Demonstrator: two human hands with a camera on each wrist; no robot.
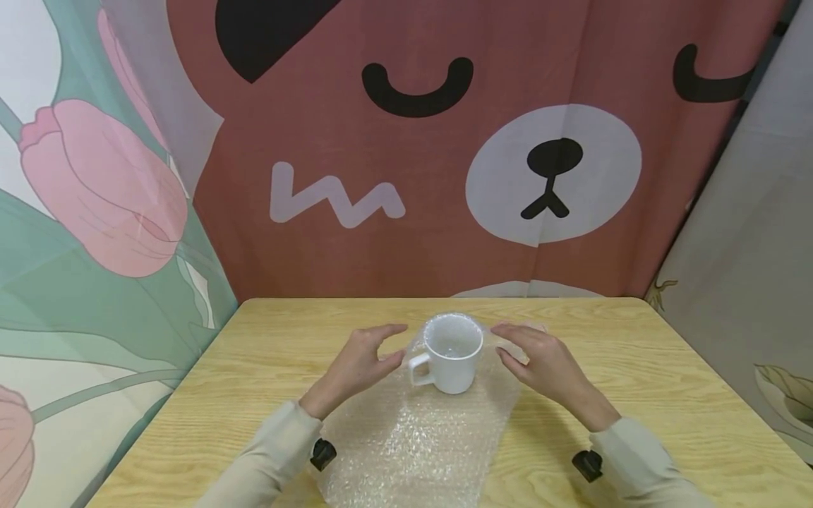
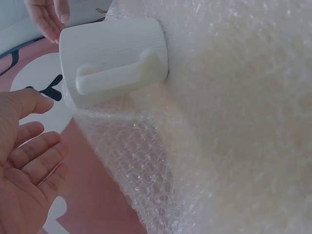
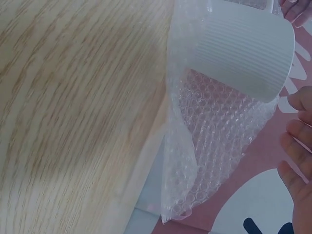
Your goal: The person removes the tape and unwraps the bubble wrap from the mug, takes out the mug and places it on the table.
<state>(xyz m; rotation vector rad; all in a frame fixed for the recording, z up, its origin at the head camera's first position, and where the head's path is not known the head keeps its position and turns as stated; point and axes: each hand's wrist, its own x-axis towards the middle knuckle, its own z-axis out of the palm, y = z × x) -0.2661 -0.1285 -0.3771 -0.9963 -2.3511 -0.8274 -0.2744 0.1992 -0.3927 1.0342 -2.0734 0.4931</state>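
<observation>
Both hands are up off the wood now, one on each side of the mug. The left hand hovers with its fingers spread and relaxed, fingertips just beside the handle, gripping nothing. The right hand mirrors it on the other side, fingers loose and open, close to the lifted edge of the wrap but, as far as I can see, not pinching it.

Between them stands the white mug, upright, mouth up, handle pointing left. It sits on the far end of a sheet of bubble wrap, and the sheet's far edge stands up behind and around the mug; the right wrist view shows that flap curling up the ribbed wall. The rest of the sheet runs flat toward the near edge of the wooden table.

The risk, I'd say, is the slick plastic under the mug: a nudge on the handle, or a tug on the sheet from one side only, could slide or tip it. With neither hand gripping it, that raised flap may well flop back down.

Behind the table hangs a bear-face curtain.
</observation>
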